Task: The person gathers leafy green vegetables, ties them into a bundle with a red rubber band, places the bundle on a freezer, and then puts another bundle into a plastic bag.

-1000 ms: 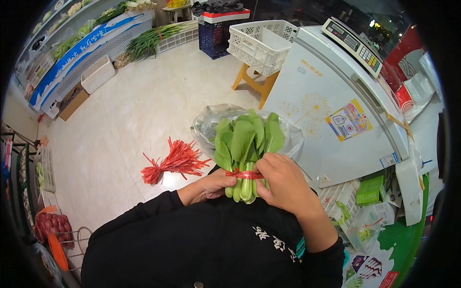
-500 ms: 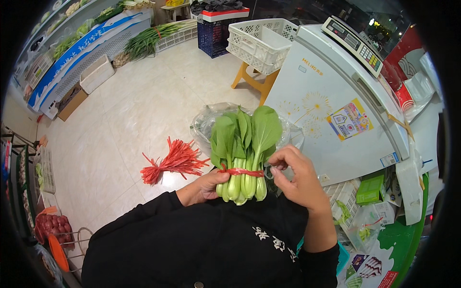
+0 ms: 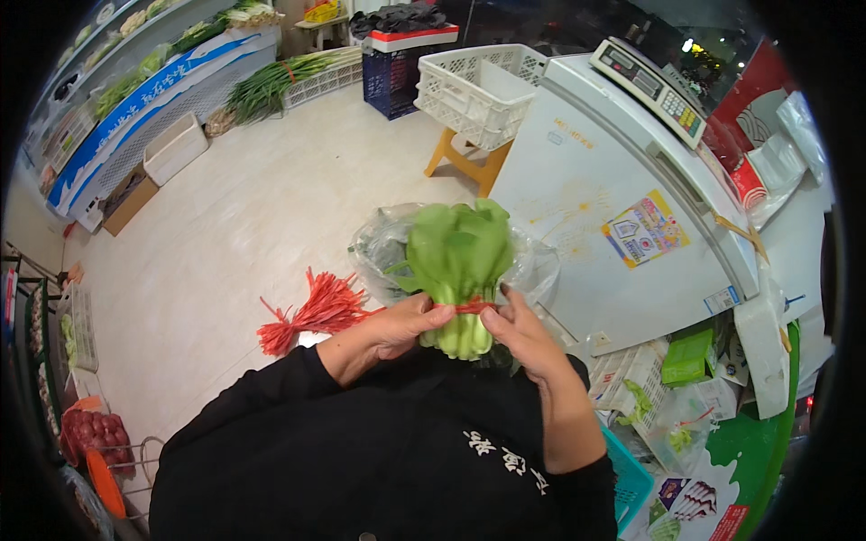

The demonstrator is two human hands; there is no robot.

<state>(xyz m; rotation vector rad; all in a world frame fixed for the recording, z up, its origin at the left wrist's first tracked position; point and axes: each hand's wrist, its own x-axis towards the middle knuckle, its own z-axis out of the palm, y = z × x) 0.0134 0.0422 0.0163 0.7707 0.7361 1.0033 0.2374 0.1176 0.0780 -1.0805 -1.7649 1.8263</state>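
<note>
A bunch of bok choy [image 3: 458, 257] is held upright in front of my body, leaves up and pale stalks down, slightly blurred. Round its stalks runs a red tie [image 3: 471, 307]. My left hand [image 3: 397, 326] grips the bunch from the left, thumb across the stalks at the tie. On the other side my right hand [image 3: 523, 332] grips it too, its thumb at the tie. The fingers behind the bunch are hidden. Just beyond lies a clear plastic bag [image 3: 374, 248]. A bundle of red tie strips [image 3: 316, 309] lies to the left.
A white fridge [image 3: 577, 171] with a scale [image 3: 645, 86] on top stands at the right. White crate [image 3: 478, 95] rests on a yellow stool [image 3: 469, 162]. Produce shelves line the far left. A turquoise basket [image 3: 629, 478] sits by my right forearm, and a red net bag [image 3: 95, 433] lies at lower left.
My right hand, which was apart at the bunch's right edge, has closed onto the stalks. The bok choy has turned between my hands, so different leaves show.
</note>
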